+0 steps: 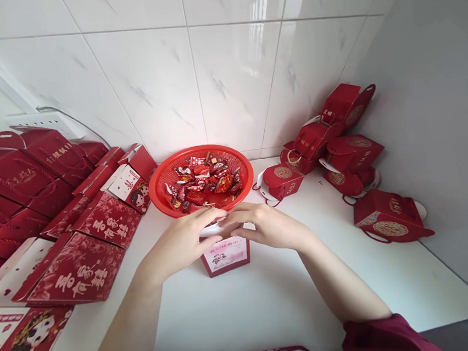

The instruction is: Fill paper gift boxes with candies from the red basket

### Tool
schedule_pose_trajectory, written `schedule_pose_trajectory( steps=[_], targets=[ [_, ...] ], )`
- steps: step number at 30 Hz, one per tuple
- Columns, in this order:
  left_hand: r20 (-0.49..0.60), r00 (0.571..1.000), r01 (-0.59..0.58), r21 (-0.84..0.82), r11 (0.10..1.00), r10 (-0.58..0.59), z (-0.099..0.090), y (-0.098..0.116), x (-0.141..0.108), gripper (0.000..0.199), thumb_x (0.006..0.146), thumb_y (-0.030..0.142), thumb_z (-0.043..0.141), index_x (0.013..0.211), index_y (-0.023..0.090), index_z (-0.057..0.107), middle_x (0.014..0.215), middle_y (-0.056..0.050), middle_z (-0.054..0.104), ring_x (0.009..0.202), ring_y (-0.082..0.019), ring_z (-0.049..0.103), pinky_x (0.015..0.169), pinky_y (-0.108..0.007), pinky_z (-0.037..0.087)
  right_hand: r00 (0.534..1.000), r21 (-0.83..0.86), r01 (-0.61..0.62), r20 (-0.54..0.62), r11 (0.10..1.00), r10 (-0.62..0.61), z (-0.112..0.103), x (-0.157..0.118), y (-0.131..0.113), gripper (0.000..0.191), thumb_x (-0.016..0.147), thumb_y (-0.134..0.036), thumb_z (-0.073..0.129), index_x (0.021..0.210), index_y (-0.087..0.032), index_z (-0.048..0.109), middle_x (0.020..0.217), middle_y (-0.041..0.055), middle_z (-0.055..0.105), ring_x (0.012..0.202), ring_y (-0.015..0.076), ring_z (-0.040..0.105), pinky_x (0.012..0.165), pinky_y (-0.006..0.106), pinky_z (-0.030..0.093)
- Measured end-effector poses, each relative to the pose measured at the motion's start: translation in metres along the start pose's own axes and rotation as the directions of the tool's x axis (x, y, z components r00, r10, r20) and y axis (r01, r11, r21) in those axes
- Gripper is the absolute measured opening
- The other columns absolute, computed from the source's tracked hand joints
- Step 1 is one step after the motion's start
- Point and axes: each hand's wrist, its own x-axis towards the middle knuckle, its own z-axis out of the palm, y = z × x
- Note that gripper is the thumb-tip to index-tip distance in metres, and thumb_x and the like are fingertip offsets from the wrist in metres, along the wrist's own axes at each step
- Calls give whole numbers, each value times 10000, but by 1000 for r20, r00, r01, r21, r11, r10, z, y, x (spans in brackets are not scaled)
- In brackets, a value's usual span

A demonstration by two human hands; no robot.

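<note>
Wrapped candies [206, 182] fill a basket [162, 200] at the worktop's [239, 313] back edge, between gift boxes [98, 227] left and right.

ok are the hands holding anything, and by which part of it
The box, by its top edges, left hand on one side, right hand opposite.

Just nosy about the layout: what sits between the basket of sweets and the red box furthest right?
A small red box with a round gold emblem, then bare white tabletop, in the head view.
</note>
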Motion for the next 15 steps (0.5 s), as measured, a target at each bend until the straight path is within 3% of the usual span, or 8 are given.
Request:
schedule_pose_trajectory(
  steps=[4, 7, 10, 15],
  targets=[
    [62, 995, 78, -92, 993, -73, -4, -4, -1, 314, 890, 284, 609, 1200, 319, 570, 870, 74, 705, 786, -127, 663, 695, -205, 469, 999, -20, 49, -16, 999, -49, 1, 1, 2, 278, 978, -211, 530, 1210, -292, 662, 1141, 55, 664, 895, 165, 662, 779, 297, 528],
    [47, 995, 90, -63, 994, -88, -8, -11, -3, 166, 894, 381, 594, 948, 247, 677, 769, 48, 695, 696, -130, 632, 625, -215, 430, 999, -46, 42, -24, 998, -44, 1, 2, 2, 267, 998, -199, 479, 1173, -256, 673, 1061, 60, 691, 872, 168, 663, 750, 283, 520],
    [-1, 997, 76, -35, 996, -76, -12, -16, -4, 265, 906, 371, 558, 752, 204, 694, 738, 18, 686, 674, -131, 605, 598, -225, 400, 997, -71, 33, -70, 997, -38, 1, 3, 1, 303, 1009, -170, 424, 1222, -243, 626, 1042, 59, 699, 870, 172, 657, 733, 284, 515],
    [-107, 977, 171, -131, 976, -186, -15, -17, -5, 231, 872, 383, 591, 815, 213, 736, 790, 4, 730, 707, -152, 651, 608, -220, 454, 985, -115, 121, -109, 986, -134, 3, 4, 7, 361, 990, -111, 403, 1179, -263, 671, 1116, 61, 681, 937, 172, 653, 777, 294, 516]
  ],
)
